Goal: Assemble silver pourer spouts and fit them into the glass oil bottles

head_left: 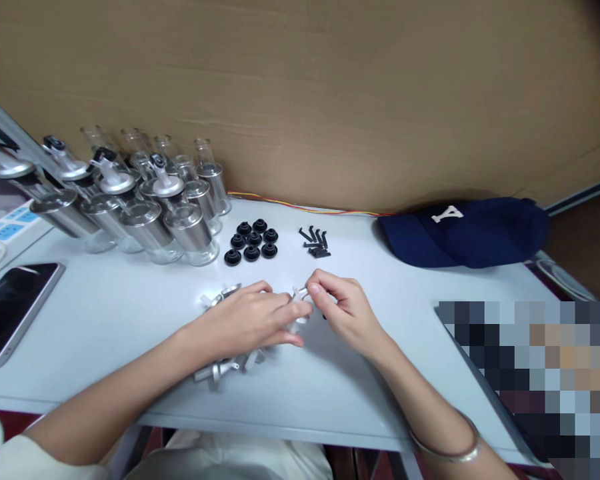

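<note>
A: What are the fingers doing at the middle of the white bench point(105, 320)?

B: The right hand point(347, 313) is pinching a small clear plastic spout piece point(300, 295) between thumb and forefinger, so its fingers are clenching on that piece. The left hand point(253, 320) is lying palm down beside it, fingers stretching toward the same piece and touching it at the tips; whether they are truly gripping it is hard to tell.

A: And where is that piece sitting?

B: It is hanging just above the bench, between the two hands, near the front middle.

A: What is lying under the left hand?

B: A loose heap of silver metal pourer caps with clear spouts point(220, 369) is peeking out from below the palm and wrist, with more showing behind the knuckles.

A: Further out?

B: Behind the hands, a cluster of round black rubber stoppers point(251, 242) is resting on the bench, and just right of them a small pile of thin black plastic clips point(316, 243). At the back left, a group of clear glass bottles with silver metal sleeves point(145, 200) is standing together. A dark smartphone point(10, 310) is lying at the left edge, and a navy blue baseball cap point(465, 231) is sitting at the back right. A silver bangle point(447, 450) is circling the right wrist.
</note>
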### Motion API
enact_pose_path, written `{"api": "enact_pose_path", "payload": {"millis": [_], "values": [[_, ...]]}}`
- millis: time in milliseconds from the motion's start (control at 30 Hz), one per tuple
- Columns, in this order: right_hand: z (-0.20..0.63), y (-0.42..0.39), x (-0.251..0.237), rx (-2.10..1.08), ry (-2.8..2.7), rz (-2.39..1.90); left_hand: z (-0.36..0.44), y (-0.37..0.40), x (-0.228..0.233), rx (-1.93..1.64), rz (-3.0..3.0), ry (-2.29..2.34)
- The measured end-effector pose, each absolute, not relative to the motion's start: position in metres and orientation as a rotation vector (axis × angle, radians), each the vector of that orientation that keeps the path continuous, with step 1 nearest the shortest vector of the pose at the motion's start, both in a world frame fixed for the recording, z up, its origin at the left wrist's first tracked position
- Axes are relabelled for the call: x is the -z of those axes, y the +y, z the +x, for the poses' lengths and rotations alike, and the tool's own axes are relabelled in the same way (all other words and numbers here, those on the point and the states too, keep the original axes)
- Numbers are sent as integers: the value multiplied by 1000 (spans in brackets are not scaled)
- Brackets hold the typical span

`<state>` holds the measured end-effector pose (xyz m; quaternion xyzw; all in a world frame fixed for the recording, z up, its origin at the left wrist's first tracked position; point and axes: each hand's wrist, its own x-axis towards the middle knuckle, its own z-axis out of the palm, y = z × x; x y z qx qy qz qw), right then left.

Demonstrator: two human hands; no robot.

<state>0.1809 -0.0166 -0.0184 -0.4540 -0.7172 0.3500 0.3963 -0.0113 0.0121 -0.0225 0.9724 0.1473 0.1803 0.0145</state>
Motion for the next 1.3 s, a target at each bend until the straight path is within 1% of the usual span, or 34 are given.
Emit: {"api": "enact_pose_path", "payload": {"millis": [67, 133, 233, 333, 400, 567, 767, 867, 967, 1133, 1200, 1300], "values": [[181, -17, 20, -876, -1775, -1155, -15, 15, 19, -666, 2998, 450], [183, -17, 23, -865, -1705, -1165, -19, 20, 16, -821, 2936, 556], [186, -16, 28, -876, -1592, -1165, -25, 28, 14, -968, 2823, 995], [187, -15, 28, -879, -1531, -1157, -30, 37, 18, -888, 2753, 1372], [186, -15, 25, -888, -1503, -1157, -32, 43, 24, -769, 2760, 1432], [182, -14, 20, -1040, -1325, -1085, -36, 52, 45, -540, 2779, 1422], [181, -9, 23, -1162, -1141, -1004, -35, 51, 47, -440, 2710, 1454], [182, -7, 25, -1188, -1075, -981, -33, 49, 43, -469, 2698, 1456], [182, -6, 26, -1167, -1035, -987, -32, 47, 38, -657, 2667, 1410], [183, -6, 26, -1087, -988, -1044, -28, 39, 23, -1277, 2338, 1179], [183, -6, 26, -1085, -973, -1055, -25, 35, 18, -1373, 2089, 1109], [181, -6, 26, -1086, -953, -1044, -17, 29, 18, -1345, 1684, 1010]]}}
